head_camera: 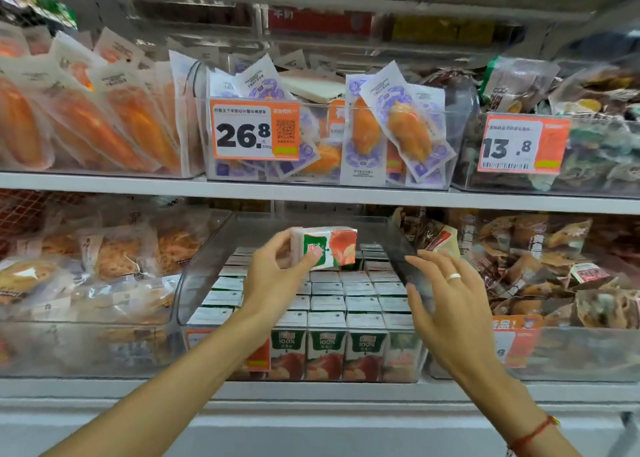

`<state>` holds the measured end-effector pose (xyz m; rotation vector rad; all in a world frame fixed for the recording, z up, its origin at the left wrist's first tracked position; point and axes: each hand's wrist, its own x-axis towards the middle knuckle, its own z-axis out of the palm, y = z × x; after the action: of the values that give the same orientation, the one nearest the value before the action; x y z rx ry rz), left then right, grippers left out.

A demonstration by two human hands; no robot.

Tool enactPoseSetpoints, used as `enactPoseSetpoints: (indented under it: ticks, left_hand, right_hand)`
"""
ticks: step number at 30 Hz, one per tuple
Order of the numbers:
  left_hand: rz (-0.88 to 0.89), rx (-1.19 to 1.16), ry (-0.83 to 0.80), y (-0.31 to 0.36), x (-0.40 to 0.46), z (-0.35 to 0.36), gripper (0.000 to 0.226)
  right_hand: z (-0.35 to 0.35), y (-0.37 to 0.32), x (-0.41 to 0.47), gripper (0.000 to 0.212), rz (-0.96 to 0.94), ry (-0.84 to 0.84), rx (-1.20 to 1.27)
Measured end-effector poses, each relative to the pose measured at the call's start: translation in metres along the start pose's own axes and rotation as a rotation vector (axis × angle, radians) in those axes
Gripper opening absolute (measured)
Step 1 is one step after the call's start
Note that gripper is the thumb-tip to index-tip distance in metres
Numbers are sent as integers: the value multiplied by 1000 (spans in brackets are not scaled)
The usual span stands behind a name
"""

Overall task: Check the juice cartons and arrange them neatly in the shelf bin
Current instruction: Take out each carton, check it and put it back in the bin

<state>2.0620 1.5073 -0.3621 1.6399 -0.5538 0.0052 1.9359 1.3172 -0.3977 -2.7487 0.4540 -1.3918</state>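
Holding one juice carton (325, 248) lifted above the shelf bin (204, 266), the left hand (273, 276) grasps it with fingers (313, 252) and thumb curled round its end; the carton lies on its side, printed face toward the camera, clear of the packed cartons below. Judged step: inspection of a single unit, mid-check.

Right hand (450, 300): fingers spread and relaxed, released, holding nothing. It hovers over the right side of the bin, near its right wall; contact with the wall cannot be told.

Bin contents: rows of upright cartons (346, 300) fill most of the clear bin, tops level and aligned in a grid from front to back. Front row (327, 352) faces outward with labels showing through the clear front wall. A dark gap shows toward the rear, just beneath the lifted carton; this looks like the slot it belongs to.

Progress estimate: arrangement largely done, since nearly all visible cartons stand squared in rows. Left to do, as far as can be judged: finish checking the held carton, seat it upright in the rear gap, and true up any stragglers. How many cartons have been checked cannot be told.

Neighbouring bins hold bagged snacks (540, 266); orange price tags (256, 129) hang on the upper shelf.
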Motion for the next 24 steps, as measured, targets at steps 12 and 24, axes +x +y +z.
enactPoseSetpoints:
  ticks: [12, 24]
  left_hand:
    - [428, 901, -422, -18, 105, 58, 51]
    - [153, 858, -762, -33, 140, 74, 38]
  right_hand:
    - [39, 25, -11, 53, -4, 129, -71]
    - [42, 23, -14, 47, 12, 171, -61]
